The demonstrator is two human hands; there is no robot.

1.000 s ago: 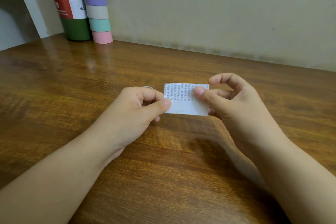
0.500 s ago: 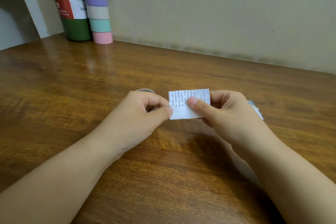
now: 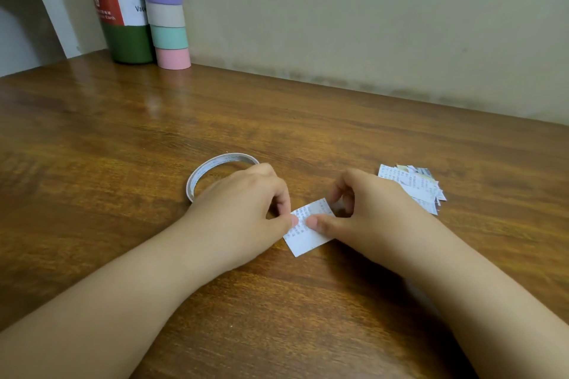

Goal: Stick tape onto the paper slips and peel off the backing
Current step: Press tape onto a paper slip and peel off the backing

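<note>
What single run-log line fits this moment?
left hand: pinches paper slip | right hand: pinches slip | tape roll: on table | backing: unclear

Your left hand (image 3: pixel 243 209) and right hand (image 3: pixel 369 212) are bare, with short, unpainted nails on the thumbs. Your forearms are uncovered to the near edge of view; you wear nothing on either wrist.

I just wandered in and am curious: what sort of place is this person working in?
Probably a home desk or craft corner: a wooden table against a plain wall, a green bottle beside stacked pastel rolls, plus a tape roll and a pile of paper slips.
</note>
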